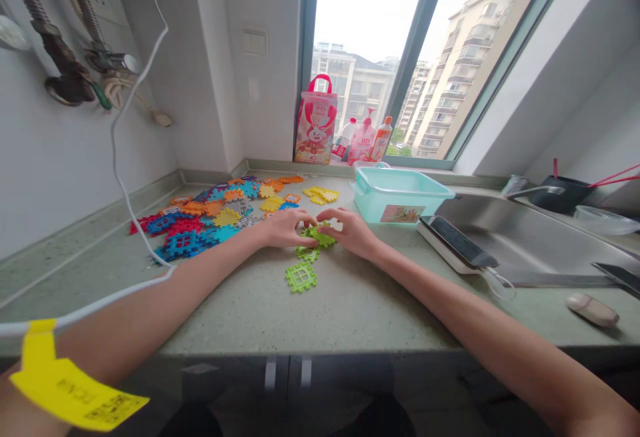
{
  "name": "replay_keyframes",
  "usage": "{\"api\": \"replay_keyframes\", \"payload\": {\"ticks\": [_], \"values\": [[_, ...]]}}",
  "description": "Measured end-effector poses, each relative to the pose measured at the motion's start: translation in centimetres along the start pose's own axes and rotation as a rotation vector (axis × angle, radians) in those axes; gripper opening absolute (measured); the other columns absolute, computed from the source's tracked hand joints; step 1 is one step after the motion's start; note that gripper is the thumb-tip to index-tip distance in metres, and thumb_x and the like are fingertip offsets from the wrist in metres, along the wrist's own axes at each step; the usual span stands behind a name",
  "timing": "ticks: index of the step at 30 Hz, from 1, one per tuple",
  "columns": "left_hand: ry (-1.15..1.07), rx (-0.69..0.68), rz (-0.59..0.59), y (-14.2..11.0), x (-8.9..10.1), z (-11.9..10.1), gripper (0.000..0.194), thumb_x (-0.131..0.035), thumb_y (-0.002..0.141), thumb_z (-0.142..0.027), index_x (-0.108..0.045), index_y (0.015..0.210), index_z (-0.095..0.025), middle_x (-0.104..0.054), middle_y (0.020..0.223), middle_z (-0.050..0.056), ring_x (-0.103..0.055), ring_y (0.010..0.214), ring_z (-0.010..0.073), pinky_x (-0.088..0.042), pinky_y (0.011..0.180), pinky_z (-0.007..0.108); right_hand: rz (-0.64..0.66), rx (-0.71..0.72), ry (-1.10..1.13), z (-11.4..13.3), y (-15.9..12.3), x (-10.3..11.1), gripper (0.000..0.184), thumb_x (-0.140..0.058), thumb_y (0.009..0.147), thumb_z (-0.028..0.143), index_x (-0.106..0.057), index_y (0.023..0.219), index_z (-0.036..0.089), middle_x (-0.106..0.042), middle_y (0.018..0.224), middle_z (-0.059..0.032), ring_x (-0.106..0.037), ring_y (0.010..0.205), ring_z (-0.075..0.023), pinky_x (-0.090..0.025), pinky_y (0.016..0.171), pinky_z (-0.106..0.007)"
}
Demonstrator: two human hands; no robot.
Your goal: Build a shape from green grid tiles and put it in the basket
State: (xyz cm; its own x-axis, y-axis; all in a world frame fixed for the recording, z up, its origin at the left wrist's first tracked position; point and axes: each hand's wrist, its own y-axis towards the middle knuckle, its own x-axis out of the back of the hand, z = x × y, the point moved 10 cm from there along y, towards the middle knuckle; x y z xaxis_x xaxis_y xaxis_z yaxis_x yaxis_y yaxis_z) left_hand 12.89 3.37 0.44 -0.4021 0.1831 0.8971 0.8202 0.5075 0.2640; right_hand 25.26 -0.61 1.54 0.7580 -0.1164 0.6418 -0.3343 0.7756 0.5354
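Clutter first: heap of mixed tiles in red, blue, orange and yellow spread over the far left of the countertop, with a few yellow tiles lying apart nearer the window. Teal plastic tub just beyond and to the right of the hands, close but not touching. White scale-like slab with a dark top further right, at the lip of the steel sink. Pink gift bag and some bottles up on the sill. White cable draped down the wall and across the counter on the left, clear of the hands.

Between the hands, flat on the counter near its middle: green tile cluster, pinched on one side by the left hand and on the other by the right hand, fingertips of both curled onto its edges (thumbs nearly meeting above it). Second small green tile just in front, and a loose green tile nearer still, untouched. Taken together, a short line of green running from the hands toward the counter's near edge, slightly leftward; each tile squarish, with no long axis of its own.
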Motion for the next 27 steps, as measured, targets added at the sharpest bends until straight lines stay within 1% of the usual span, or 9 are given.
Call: {"api": "replay_keyframes", "payload": {"ticks": [3,9,14,17,19,21,22,24,27], "values": [[-0.042,-0.032,0.025,-0.1,0.2,-0.2,0.055,-0.077,0.086,-0.064,-0.079,0.123,-0.024,-0.069,0.103,0.005,-0.061,0.082,0.0189,-0.046,0.074,0.03,0.021,0.068,-0.181,0.6,-0.1,-0.1,0.028,-0.07,0.103,0.04,-0.076,0.125,0.024,-0.078,0.125,-0.0104,-0.068,0.121,-0.0289,-0.052,0.108,-0.05],[-0.012,-0.101,0.091,-0.7,1.1,-0.2,0.043,-0.071,0.09,-0.042,-0.076,0.127,-0.02,-0.072,0.112,0.007,-0.064,0.086,0.0196,-0.05,0.083,0.032,0.109,0.092,-0.192,1.2,-1.1,2.2,0.038,-0.047,0.114,0.043,-0.071,0.137,0.026,-0.075,0.135,-0.0103,-0.065,0.131,-0.0266,-0.049,0.115,-0.05],[0.02,-0.12,0.094,-0.8,1.0,-0.2,0.039,-0.07,0.09,-0.043,-0.078,0.123,-0.022,-0.069,0.11,0.006,-0.065,0.088,0.0197,-0.05,0.085,0.031,0.226,0.025,-0.272,0.2,-1.7,1.8,0.056,-0.07,0.1,0.054,-0.065,0.146,0.023,-0.071,0.14,-0.0157,-0.066,0.13,-0.0328,-0.051,0.113,-0.055],[0.01,-0.1,0.087,-0.7,0.9,0.0,0.041,-0.069,0.092,-0.046,-0.077,0.123,-0.022,-0.069,0.11,0.007,-0.065,0.088,0.0199,-0.05,0.085,0.031,0.249,0.058,-0.318,1.4,-1.6,1.9,0.07,-0.081,0.09,0.054,-0.064,0.149,0.021,-0.071,0.139,-0.0175,-0.068,0.126,-0.0335,-0.053,0.109,-0.053],[0.009,-0.093,0.084,-0.7,0.9,0.1,0.042,-0.068,0.093,-0.047,-0.077,0.124,-0.022,-0.069,0.111,0.007,-0.065,0.088,0.02,-0.05,0.085,0.032,0.159,0.093,-0.37,3.0,-1.2,4.3,0.055,-0.079,0.093,0.051,-0.07,0.14,0.022,-0.076,0.131,-0.0145,-0.072,0.117,-0.0307,-0.055,0.104,-0.048],[0.015,-0.094,0.083,-0.7,0.8,0.1,0.042,-0.067,0.093,-0.048,-0.077,0.124,-0.022,-0.069,0.113,0.008,-0.065,0.089,0.0204,-0.05,0.086,0.032,0.031,0.064,-0.42,4.0,-1.3,8.7,0.031,-0.068,0.1,0.048,-0.078,0.118,0.024,-0.081,0.111,-0.0088,-0.075,0.098,-0.025,-0.057,0.092,-0.041],[0.019,-0.095,0.08,-0.7,0.7,0.1,0.041,-0.067,0.093,-0.048,-0.077,0.124,-0.022,-0.069,0.113,0.008,-0.065,0.09,0.0206,-0.05,0.086,0.032,-0.013,0.001,-0.442,3.8,-1.6,11.3,0.03,-0.062,0.102,0.048,-0.08,0.103,0.024,-0.081,0.097,-0.0062,-0.074,0.085,-0.0217,-0.056,0.082,-0.037],[0.025,-0.093,0.071,-0.7,0.6,0.2,0.042,-0.066,0.093,-0.048,-0.076,0.125,-0.022,-0.069,0.113,0.008,-0.066,0.092,0.0213,-0.05,0.087,0.032,-0.035,-0.208,-0.578,2.0,-3.3,16.2,0.044,-0.056,0.101,0.057,-0.076,0.081,0.023,-0.077,0.078,-0.0055,-0.069,0.07,-0.02,-0.051,0.069,-0.034],[0.03,-0.089,0.061,-0.7,0.5,0.4,0.042,-0.067,0.093,-0.047,-0.076,0.125,-0.021,-0.068,0.112,0.008,-0.066,0.091,0.0213,-0.05,0.087,0.032,-0.055,-0.668,-0.825,-3.1,-8.5,23.3,0.051,-0.066,0.086,0.073,-0.076,0.074,0.024,-0.076,0.076,-0.0087,-0.069,0.067,-0.0236,-0.047,0.062,-0.034]]}}
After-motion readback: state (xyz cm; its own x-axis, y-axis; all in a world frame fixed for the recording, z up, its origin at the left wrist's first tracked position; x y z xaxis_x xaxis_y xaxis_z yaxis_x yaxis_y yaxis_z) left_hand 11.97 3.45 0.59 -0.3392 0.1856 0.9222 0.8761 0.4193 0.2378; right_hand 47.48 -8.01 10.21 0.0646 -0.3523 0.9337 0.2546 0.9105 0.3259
